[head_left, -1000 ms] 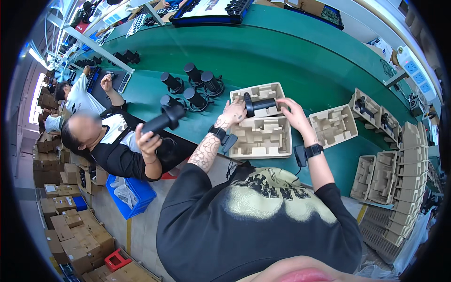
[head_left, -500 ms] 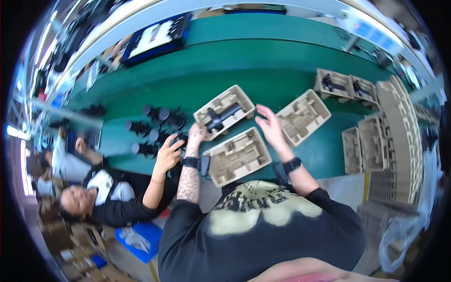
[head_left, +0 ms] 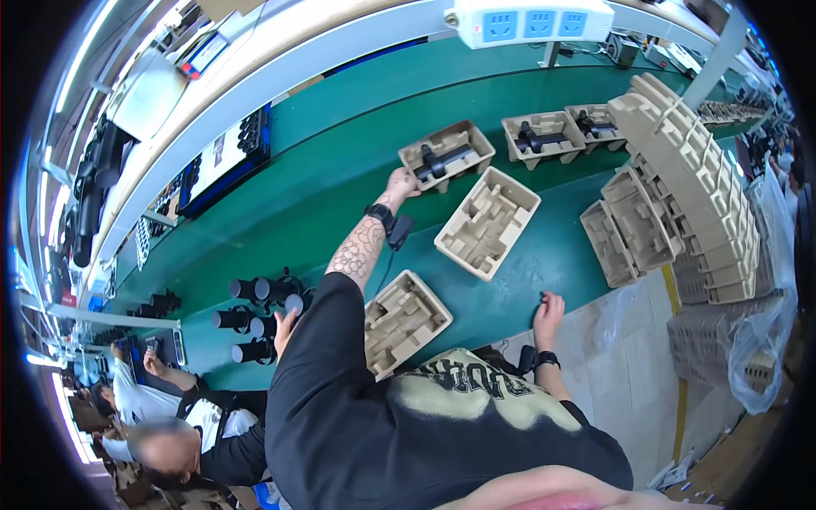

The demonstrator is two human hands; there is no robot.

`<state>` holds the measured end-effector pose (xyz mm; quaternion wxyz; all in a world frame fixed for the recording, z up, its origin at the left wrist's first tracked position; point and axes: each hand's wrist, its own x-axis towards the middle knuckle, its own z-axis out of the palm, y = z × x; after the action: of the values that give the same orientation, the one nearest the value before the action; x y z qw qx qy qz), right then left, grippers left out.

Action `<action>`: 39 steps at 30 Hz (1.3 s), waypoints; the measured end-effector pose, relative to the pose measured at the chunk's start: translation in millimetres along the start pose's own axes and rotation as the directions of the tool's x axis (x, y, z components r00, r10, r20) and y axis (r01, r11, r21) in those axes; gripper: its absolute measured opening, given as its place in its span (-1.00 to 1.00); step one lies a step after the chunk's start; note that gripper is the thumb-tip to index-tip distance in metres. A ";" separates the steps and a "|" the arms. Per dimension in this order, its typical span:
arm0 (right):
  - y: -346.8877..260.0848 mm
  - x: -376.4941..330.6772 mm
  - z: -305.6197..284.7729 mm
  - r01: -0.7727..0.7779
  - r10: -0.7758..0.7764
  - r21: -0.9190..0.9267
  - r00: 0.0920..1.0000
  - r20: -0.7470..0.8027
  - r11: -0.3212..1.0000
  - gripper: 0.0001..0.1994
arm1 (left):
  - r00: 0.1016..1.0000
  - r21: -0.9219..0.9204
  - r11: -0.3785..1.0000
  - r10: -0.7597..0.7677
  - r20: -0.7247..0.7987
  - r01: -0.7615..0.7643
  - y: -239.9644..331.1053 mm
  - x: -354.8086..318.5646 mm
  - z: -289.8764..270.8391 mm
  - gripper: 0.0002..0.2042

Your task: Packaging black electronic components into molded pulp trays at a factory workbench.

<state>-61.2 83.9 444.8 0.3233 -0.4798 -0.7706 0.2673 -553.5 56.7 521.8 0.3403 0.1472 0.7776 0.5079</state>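
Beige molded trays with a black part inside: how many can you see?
3: the first tray by the left hand, the second tray right of it, the third tray beside the tall tray stack. More may be hidden or too distant to tell.

Okay, counted three loaded trays (head_left: 463,169): one at the left hand (head_left: 402,184), two right of it, one black part (head_left: 448,159) each. Two other trays (head_left: 487,223) closer in than that hand. Six cylinders (head_left: 263,327) left of it. One power strip (head_left: 537,24) beyond, three sockets (head_left: 499,26).
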 end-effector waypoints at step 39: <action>-223.8 15.1 -1.4 -0.079 -0.508 0.643 0.542 0.669 0.762 -0.57 | 0.727 0.154 0.988 0.129 -0.674 -0.032 -70.6 -477.9 -43.0 -0.77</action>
<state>-192.0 9.0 611.0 0.0981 -0.0653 -0.7569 0.6428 -228.0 -278.6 651.3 -0.0016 0.0063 0.8725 0.4885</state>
